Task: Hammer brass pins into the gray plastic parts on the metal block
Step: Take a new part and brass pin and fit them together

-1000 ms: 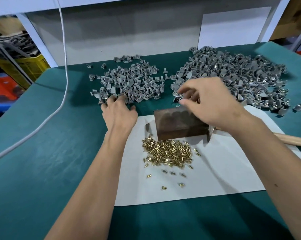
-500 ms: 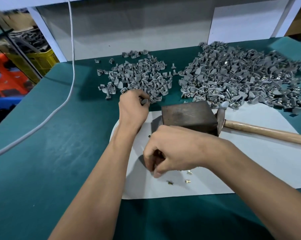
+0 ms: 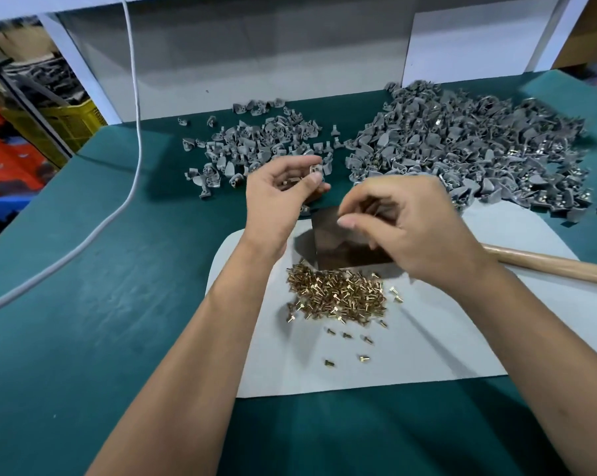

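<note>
My left hand point(image 3: 283, 197) is raised above the table and pinches a gray plastic part point(image 3: 316, 169) between thumb and fingers. My right hand point(image 3: 407, 225) hovers over the dark metal block point(image 3: 338, 245) with its fingers curled together; whatever they pinch is hidden. A heap of brass pins point(image 3: 338, 295) lies on the white sheet point(image 3: 427, 338) just in front of the block. Two piles of gray parts lie behind: a smaller one point(image 3: 256, 146) at the left, a larger one point(image 3: 479, 146) at the right.
A hammer's wooden handle point(image 3: 551, 264) lies on the sheet to the right of the block. A white cable point(image 3: 132, 132) runs across the green table top point(image 3: 101, 304) at the left. Several loose pins point(image 3: 347, 334) are scattered nearer to me. A white wall panel stands behind.
My right hand rose from the brass pins to above the block, uncovering the heap. My left hand lifted off the small pile with a gray part pinched in it.
</note>
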Demonstrator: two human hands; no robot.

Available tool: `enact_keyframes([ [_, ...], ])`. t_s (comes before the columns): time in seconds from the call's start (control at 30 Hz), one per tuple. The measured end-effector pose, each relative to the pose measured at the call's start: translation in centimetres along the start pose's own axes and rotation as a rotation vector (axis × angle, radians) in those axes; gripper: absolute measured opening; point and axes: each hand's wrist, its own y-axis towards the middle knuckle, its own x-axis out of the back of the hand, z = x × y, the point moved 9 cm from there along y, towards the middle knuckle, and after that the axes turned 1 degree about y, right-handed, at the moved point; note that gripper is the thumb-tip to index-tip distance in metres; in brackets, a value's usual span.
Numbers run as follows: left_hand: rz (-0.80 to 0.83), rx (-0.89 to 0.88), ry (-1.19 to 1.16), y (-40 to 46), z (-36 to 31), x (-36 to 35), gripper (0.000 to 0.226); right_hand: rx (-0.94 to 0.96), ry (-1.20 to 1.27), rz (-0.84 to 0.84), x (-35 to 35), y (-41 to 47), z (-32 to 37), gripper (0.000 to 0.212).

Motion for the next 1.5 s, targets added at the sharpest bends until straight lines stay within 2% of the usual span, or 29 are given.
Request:
enact_keyframes([
  [0.07,0.067,0.06,-0.122,-0.4,0.1,-1.1,0.025,-0.021,0.02,-0.112,1.3,-0.4,-1.2,0.004],
  [0.23,0.259,0.09,-0.25,-1.2,-0.3,-2.9,0.029,-0.019,-0.008,-0.129,1.3,-0.7,-2.6,0.013],
  [0.43,0.372,0.071,-0.205,-1.8,-0.7,-4.0,0.03,0.011,-0.002,-0.359,3.3,-1.4,-2.3,0.018],
  [0.57,0.415,0.044,-0.139,-1.9,-1.2,-4.3,0.026,0.006,-0.007,-0.42,3.5,-1.6,-2.2,0.022],
  [0.77,0.413,0.025,-0.052,-1.9,-1.2,-4.6,0.029,0.031,-0.046,-0.428,3.3,-1.7,-1.7,0.021],
  [1.5,0.403,0.061,-0.032,-2.1,-1.0,-4.9,0.029,0.02,-0.043,-0.422,2.3,-1.9,-1.3,0.017],
])
